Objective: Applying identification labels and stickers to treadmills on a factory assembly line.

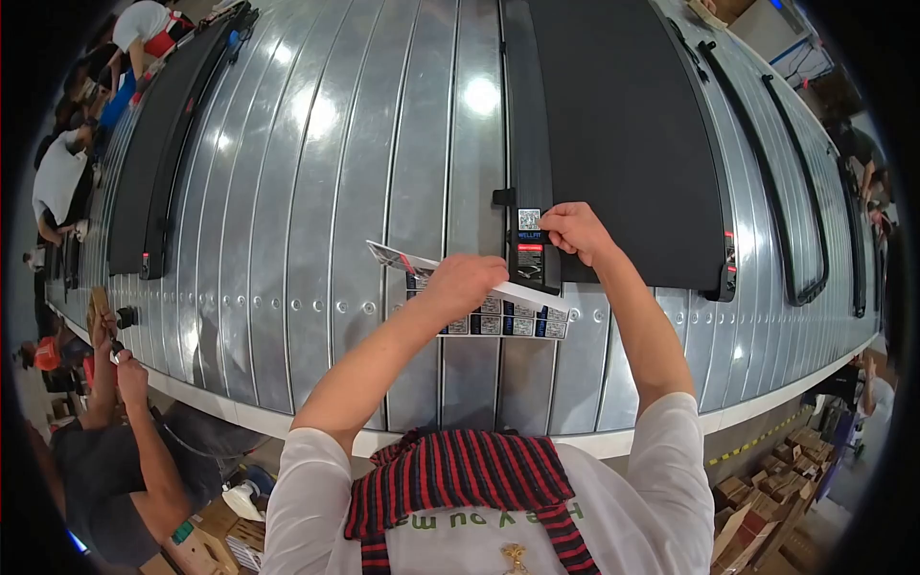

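My left hand is closed on a sheet of stickers, a white sheet with rows of small dark-and-white labels. A folded printed part of it sticks out left of the hand. My right hand is closed in a pinch at the right edge of a label with a square code, at the near end of a long black rail. Below that label the rail bears another black and red label. The wide black panel lies alongside the rail, under my right wrist.
The long metal-slatted table carries another black folded panel at left and curved black strips at right. A co-worker's hands hold a tool at the lower left. More people stand along the far left edge. Cardboard boxes sit lower right.
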A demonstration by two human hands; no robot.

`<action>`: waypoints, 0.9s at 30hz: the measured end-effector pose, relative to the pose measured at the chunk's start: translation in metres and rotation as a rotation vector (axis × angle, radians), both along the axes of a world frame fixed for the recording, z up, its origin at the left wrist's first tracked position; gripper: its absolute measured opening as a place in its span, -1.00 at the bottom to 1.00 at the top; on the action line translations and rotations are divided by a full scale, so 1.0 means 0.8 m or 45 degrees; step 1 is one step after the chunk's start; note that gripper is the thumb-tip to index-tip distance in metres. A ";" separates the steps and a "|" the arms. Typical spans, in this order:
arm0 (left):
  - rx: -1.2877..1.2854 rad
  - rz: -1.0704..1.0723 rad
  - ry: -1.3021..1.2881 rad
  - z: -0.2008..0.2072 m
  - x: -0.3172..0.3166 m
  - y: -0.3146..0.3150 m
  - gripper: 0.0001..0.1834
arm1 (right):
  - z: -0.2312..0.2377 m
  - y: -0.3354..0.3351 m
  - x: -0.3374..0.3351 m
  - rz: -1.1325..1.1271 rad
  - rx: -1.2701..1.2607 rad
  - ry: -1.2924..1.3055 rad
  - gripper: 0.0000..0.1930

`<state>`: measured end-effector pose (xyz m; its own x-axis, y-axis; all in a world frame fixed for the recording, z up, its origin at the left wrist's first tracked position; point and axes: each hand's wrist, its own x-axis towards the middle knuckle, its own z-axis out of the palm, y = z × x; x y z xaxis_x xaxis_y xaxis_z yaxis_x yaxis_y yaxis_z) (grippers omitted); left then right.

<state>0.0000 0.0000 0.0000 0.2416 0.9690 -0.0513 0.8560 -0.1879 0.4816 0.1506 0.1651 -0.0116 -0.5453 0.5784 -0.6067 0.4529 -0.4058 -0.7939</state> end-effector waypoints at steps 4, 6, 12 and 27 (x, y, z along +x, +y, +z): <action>0.061 0.006 -0.021 -0.002 -0.002 -0.002 -0.87 | 0.003 -0.003 -0.005 -0.027 0.016 -0.021 -0.89; 0.094 0.014 -0.035 -0.001 -0.002 -0.004 -0.86 | 0.004 -0.005 -0.006 -0.032 0.015 -0.034 -0.89; 0.130 -0.005 -0.034 0.002 -0.006 -0.001 -0.85 | 0.012 -0.007 -0.005 -0.055 0.060 -0.050 -0.89; 0.080 -0.069 0.042 0.001 -0.012 0.011 -0.92 | 0.004 -0.011 -0.004 -0.097 0.085 -0.008 -0.90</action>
